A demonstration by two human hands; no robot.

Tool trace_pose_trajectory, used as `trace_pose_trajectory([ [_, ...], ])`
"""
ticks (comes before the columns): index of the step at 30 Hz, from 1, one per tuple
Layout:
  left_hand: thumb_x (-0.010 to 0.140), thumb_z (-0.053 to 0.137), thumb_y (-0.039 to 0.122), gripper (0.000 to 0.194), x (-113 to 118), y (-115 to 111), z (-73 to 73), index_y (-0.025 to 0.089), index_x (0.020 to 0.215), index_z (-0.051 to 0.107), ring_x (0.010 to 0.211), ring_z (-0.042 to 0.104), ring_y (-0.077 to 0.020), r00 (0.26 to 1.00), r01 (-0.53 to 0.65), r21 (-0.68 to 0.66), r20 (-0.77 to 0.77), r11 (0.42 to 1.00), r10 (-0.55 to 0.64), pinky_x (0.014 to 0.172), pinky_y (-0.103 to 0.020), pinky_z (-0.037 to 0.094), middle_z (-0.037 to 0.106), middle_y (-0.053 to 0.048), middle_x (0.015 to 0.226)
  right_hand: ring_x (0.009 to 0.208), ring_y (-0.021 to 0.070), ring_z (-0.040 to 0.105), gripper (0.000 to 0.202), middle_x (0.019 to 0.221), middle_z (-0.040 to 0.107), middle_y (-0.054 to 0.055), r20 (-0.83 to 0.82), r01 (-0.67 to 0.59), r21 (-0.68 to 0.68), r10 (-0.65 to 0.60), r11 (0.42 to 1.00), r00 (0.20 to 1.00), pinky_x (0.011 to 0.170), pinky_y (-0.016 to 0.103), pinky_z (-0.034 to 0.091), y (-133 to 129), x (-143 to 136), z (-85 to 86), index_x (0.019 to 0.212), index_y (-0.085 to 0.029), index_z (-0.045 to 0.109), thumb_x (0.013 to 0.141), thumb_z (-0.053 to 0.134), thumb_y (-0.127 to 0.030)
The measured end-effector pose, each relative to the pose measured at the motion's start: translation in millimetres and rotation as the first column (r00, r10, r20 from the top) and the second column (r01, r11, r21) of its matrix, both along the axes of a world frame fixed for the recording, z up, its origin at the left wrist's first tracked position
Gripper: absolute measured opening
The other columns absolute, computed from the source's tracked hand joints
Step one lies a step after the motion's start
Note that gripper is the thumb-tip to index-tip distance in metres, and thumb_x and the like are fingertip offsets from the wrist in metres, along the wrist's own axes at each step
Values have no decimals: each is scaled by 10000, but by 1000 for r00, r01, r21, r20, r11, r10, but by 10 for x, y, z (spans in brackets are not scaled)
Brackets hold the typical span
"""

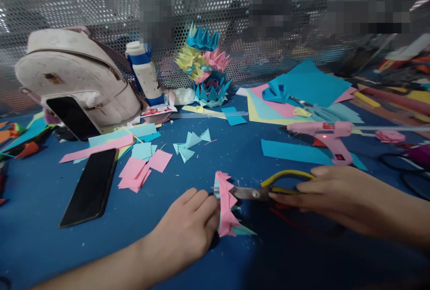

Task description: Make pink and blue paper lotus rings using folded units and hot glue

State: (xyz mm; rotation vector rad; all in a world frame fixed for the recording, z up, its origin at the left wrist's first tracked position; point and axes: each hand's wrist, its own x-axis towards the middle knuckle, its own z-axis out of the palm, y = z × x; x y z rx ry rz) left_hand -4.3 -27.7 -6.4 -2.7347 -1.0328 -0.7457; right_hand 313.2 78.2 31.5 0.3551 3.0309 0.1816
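My left hand [193,220] grips a pink and light-blue folded paper piece [227,205] with a zigzag edge, holding it by its left side just above the table. My right hand [331,191] is closed around the handles of a pair of scissors [257,194], one of them yellow. The scissor blades point left and reach across the upper part of the paper piece, their tips partly hidden by it. Beyond my hands lie light-blue paper triangles [192,140] and pink paper squares [160,161].
A pink glue gun [322,131] lies to the right, above a blue paper strip [292,152]. Phones [90,187], a white backpack [74,77], a bottle [146,75] and a spiky paper stack [204,64] stand or lie further off. Coloured sheets [309,82] spread at the back right.
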Motion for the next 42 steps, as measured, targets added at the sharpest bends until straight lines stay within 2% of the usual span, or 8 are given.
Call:
trace_pose_trajectory([
  [9,920,433,74,284,-16,11,-28,134,682,577,633,395,-186,997,-11,-12,-75,1000,10,577,-340,228,527,-48,686,499,159,410,565,657,586,-30,-41,51,-1,-51,999,998,527,331,223,-6,46,-147,1448,-326,353,919,436,-146],
  [18,919,453,86,268,-26,9,-65,139,682,566,618,407,-184,998,-3,13,-66,1000,4,577,-337,228,530,-41,674,514,157,436,617,673,609,-37,18,31,-33,-31,999,999,532,331,229,-60,89,-52,1461,-322,325,899,502,-141],
  [24,966,373,81,335,-46,26,-8,144,701,569,601,390,-177,998,36,84,-60,996,-31,577,-336,225,514,-31,646,502,161,425,601,674,600,-31,34,29,-45,-28,999,999,519,345,184,-115,99,-50,1460,-333,335,904,495,-167],
  [31,994,326,116,376,-75,29,8,153,706,565,607,398,-182,999,31,80,-44,996,-28,571,-344,223,513,-32,643,543,135,485,516,719,639,-30,30,35,-162,-30,986,999,553,342,248,-93,48,99,1449,-315,362,964,448,-162],
  [34,999,314,121,399,-80,35,-2,151,683,555,595,396,-177,999,45,63,-20,997,-43,571,-342,223,525,-33,640,543,143,493,517,719,642,-23,71,62,-147,-52,987,996,551,351,241,-106,28,134,1443,-337,372,962,453,-163],
  [37,1004,314,136,409,-85,47,-14,153,666,543,570,382,-169,999,51,52,0,997,-51,567,-341,217,525,-24,621,536,148,487,573,711,634,-25,86,58,-125,-47,990,995,545,354,240,-123,31,93,1458,-343,348,937,489,-152],
  [40,1010,320,171,410,-91,54,-34,157,664,540,561,383,-165,999,54,42,5,998,-54,562,-340,215,523,-18,606,544,155,485,589,705,628,-26,45,41,-85,-38,996,998,558,346,270,-140,53,50,1454,-353,354,926,486,-130],
  [42,1012,311,182,422,-98,54,-48,159,656,537,555,388,-162,998,54,38,13,998,-55,559,-340,218,523,-18,598,538,146,488,512,690,630,-21,-1,53,-58,-53,997,999,565,332,304,-157,94,55,1416,-370,422,948,460,-165],
])
